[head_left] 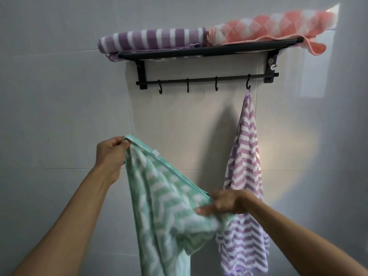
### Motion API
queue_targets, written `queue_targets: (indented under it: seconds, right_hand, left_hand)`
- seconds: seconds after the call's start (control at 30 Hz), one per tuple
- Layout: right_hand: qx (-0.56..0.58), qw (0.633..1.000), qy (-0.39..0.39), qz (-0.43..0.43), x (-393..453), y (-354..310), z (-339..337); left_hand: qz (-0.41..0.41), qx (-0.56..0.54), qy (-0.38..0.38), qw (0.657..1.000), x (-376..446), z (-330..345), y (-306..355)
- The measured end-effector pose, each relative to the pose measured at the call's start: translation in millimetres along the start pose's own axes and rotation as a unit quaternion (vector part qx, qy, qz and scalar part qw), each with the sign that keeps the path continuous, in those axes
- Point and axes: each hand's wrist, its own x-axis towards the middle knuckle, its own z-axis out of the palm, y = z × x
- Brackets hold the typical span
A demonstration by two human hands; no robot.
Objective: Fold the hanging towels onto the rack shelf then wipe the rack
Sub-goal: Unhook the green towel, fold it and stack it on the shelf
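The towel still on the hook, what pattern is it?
Purple and white zigzag stripes on the hanging towel, seen in the head view.

The rack (209,50) is finished in matt black metal. The green towel (165,200) and purple towel (245,156) are made of soft, fluffy cloth. The wall tiles (59,96) are glossy and smooth.

A black wall-mounted rack (199,51) is fixed to a tiled wall (59,76). Its top shelf carries two towels. A folded purple-and-white striped towel (153,39) lies on the left half, overhanging the left end. A pink-and-white checked towel (274,26) lies on the right half, touching the purple one, with one corner drooping over the right end. Below the shelf, a rail (207,78) holds four hooks; a purple chevron towel (245,156) hangs from the rightmost hook (248,84).
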Motion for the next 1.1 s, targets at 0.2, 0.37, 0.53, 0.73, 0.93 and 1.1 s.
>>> queue_targets:
  seconds: [0.2, 0.37, 0.53, 0.73, 0.93, 1.1]
  right_hand:
    - [-0.348, 0.923, 0.138, 0.083, 0.2, -6.0, -48.5]
    - [-0.425, 0.859, 0.281, 0.051, -19.8, -41.7, -88.1]
    - [-0.377, 0.82, 0.43, 0.028, -25.9, -56.2, -109.0]
    - [-0.337, 0.74, 0.581, -0.04, -34.4, -76.6, -132.4]
    - [-0.147, 0.932, 0.329, 0.028, -33.6, -16.8, -112.1]
    - [0.213, 0.879, 0.4, -0.146, -52.1, -19.7, -132.4]
  left_hand:
    - [0.035, 0.124, 0.039, 0.991, 11.9, -30.6, -25.2]
    - [0.021, 0.145, 0.056, 0.988, 19.9, -41.0, -41.3]
    - [0.023, 0.1, 0.061, 0.993, 28.2, -22.3, -20.9]
    - [0.086, 0.019, 0.124, 0.988, 39.0, 1.6, 7.2]
    - [-0.068, 0.119, 0.091, 0.986, 27.7, -14.5, -48.8]
    - [-0.038, 0.031, 0.075, 0.996, 36.2, -18.3, -28.3]
